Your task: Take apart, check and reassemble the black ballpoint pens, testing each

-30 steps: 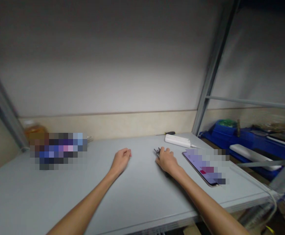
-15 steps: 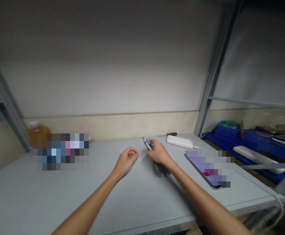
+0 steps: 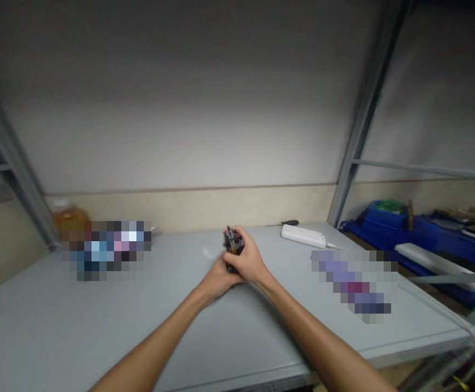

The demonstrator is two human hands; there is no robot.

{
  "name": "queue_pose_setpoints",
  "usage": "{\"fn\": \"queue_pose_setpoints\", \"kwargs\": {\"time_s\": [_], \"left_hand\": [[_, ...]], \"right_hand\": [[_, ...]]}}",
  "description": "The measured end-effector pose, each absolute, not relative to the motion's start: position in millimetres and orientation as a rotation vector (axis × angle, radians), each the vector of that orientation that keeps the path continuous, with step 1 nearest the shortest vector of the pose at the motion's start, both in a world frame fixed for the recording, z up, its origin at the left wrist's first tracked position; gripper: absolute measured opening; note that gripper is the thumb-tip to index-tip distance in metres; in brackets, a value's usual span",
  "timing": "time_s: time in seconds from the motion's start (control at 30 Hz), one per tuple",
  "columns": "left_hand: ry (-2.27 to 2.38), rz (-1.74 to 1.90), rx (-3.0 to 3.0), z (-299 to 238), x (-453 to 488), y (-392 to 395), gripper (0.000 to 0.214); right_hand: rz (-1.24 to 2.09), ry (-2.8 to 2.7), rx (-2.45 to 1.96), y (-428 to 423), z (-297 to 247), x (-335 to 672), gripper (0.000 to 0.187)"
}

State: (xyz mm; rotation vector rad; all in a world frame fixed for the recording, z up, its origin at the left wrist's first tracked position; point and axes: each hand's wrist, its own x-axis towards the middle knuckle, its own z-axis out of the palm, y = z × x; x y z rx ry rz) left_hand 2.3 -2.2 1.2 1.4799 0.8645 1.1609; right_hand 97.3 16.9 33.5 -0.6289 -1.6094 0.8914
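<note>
A bundle of dark and silvery pens stands roughly on end above the desk, its tips pointing toward the wall and up. My right hand is closed around the bundle from the right, with the thumb across its near side. Low on the left, my left hand is pressed against the base of the same bundle, its fingers partly hidden behind the pens and my right hand. The two hands touch each other at the bottom.
A white power strip and a screwdriver lie at the back right of the grey desk. Blurred-out items sit at left and right. Behind the left ones is an amber jar. Blue trays stand beyond the right frame post.
My right hand has brought the pens left and tipped them more upright. My left hand, earlier curled and apart from them, has come over to the base of the bundle.
</note>
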Motion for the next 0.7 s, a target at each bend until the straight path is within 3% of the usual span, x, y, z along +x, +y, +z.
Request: {"fn": "queue_pose_setpoints", "kwargs": {"time_s": [0.17, 0.7], "left_hand": [[0.857, 1.182, 1.456, 2.4, 6.5, -3.0, 0.050], [0.846, 1.306, 1.609, 5.7, 8.5, -4.0, 0.059]], "right_hand": [[1.012, -1.554, -0.625, 16.0, 32.4, 103.2, 0.057], [1.135, -1.459, -0.520, 9.0, 46.1, 99.2, 0.057]]}}
